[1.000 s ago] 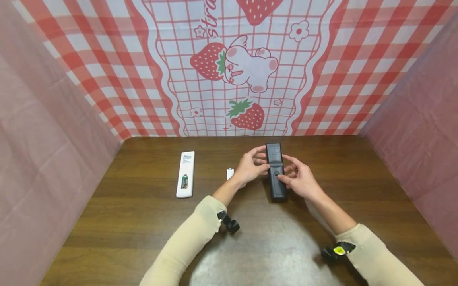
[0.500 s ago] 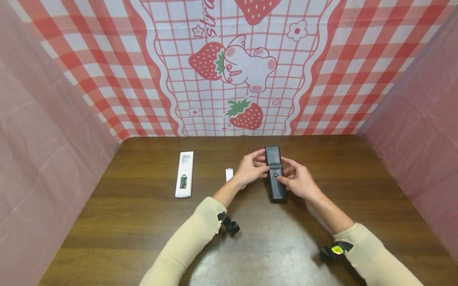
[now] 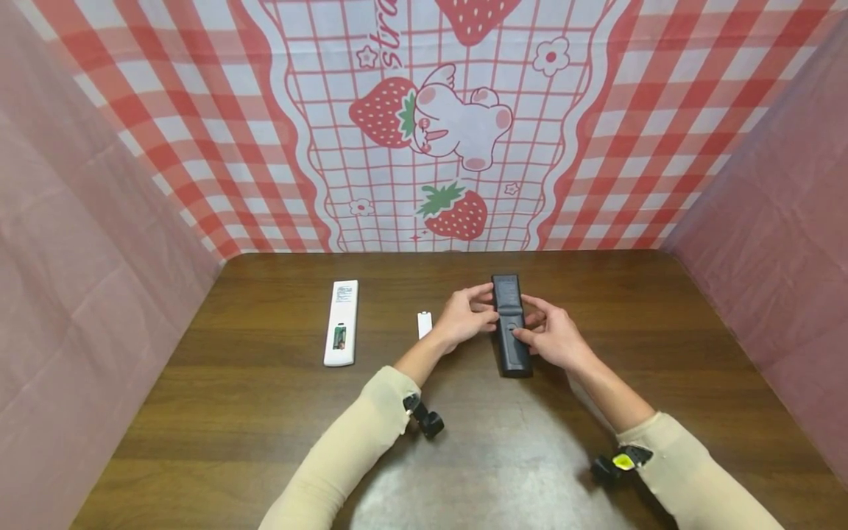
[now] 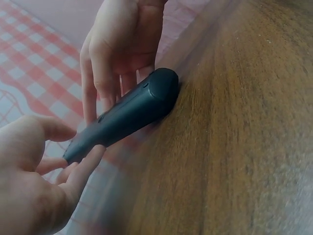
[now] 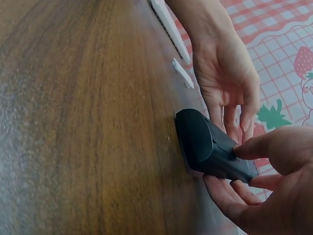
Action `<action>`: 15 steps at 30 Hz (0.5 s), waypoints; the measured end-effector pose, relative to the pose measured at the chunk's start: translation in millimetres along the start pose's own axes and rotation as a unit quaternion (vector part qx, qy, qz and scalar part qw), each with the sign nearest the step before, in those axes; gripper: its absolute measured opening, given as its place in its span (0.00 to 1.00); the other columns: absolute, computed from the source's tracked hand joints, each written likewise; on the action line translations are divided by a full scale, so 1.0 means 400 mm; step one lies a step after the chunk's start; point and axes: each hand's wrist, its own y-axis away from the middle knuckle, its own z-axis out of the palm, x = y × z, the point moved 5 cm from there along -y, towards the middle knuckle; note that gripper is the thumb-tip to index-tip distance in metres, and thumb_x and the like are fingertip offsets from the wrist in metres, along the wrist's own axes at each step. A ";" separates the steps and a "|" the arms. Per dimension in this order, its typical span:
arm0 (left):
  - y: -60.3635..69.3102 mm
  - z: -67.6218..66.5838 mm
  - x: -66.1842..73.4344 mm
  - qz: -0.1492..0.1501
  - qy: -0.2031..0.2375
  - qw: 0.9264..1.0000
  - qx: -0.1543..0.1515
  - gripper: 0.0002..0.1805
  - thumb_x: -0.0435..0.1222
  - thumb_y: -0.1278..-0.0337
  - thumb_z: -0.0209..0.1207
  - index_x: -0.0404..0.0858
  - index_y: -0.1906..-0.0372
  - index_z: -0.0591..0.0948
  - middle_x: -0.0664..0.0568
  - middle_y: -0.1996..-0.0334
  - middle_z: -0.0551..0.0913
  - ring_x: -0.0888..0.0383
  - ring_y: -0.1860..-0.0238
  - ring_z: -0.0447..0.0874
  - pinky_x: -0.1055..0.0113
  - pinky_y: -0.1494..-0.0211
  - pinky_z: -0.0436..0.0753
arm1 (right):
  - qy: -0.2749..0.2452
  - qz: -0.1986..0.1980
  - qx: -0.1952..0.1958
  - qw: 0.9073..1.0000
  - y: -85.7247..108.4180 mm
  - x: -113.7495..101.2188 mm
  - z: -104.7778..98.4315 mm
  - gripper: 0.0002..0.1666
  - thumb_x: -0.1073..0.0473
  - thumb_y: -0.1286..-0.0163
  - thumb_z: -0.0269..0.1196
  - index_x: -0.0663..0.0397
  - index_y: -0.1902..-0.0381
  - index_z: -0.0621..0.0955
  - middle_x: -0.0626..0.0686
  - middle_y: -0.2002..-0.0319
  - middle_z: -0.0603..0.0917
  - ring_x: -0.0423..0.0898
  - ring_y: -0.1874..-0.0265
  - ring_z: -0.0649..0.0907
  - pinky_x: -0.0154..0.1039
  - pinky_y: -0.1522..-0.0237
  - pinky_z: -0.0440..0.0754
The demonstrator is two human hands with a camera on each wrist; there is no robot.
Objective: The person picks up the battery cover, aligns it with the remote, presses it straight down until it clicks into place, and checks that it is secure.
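Note:
A black remote control (image 3: 508, 302) lies back side up toward the right of the table, its battery cover facing me. My left hand (image 3: 465, 318) holds its left edge, index finger near the far end and thumb about halfway along. From the other side, my right hand (image 3: 559, 335) grips it, with the thumb on the cover and the fingers along the right edge. The left wrist view shows the remote's rounded near end (image 4: 164, 90) between both hands. In the right wrist view, the right thumb (image 5: 252, 148) presses on the cover.
To the left lies a white remote control (image 3: 342, 313), back up, with batteries (image 3: 340, 337) showing in its uncovered compartment. A small white battery cover (image 3: 425, 324) rests beside my left wrist, partly hidden by it. A checked strawberry cloth (image 3: 457, 132) hangs behind the wooden table (image 3: 265, 412).
The black remote has slid slightly toward me, and its far end sits lower in the view. My left index finger has come down a little; the right thumb stays on the cover.

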 end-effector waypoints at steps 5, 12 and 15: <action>0.000 0.001 -0.005 -0.012 0.009 1.000 -0.008 0.39 0.18 0.29 0.62 0.29 0.15 0.69 0.26 0.23 0.76 0.32 0.28 0.86 0.58 0.38 0.98 | 0.005 0.007 -0.007 1.000 -0.003 0.002 0.007 0.47 0.69 0.24 0.69 0.73 0.14 0.62 0.68 0.49 0.84 0.41 0.66 0.87 0.35 0.67 0.96; 0.001 0.005 -0.004 -0.022 0.001 1.000 -0.012 0.40 0.19 0.30 0.63 0.27 0.15 0.68 0.26 0.22 0.76 0.34 0.29 0.87 0.60 0.37 0.98 | 0.014 0.009 -0.008 1.000 -0.007 0.005 0.009 0.47 0.69 0.24 0.68 0.76 0.15 0.62 0.67 0.51 0.85 0.40 0.67 0.87 0.32 0.69 0.93; 0.003 0.007 -0.005 -0.030 0.002 0.999 -0.013 0.40 0.18 0.31 0.62 0.27 0.15 0.68 0.26 0.22 0.75 0.34 0.28 0.87 0.60 0.36 0.97 | 0.015 0.010 -0.009 1.000 -0.009 0.006 0.008 0.47 0.69 0.25 0.68 0.76 0.15 0.62 0.68 0.51 0.86 0.40 0.68 0.86 0.32 0.70 0.92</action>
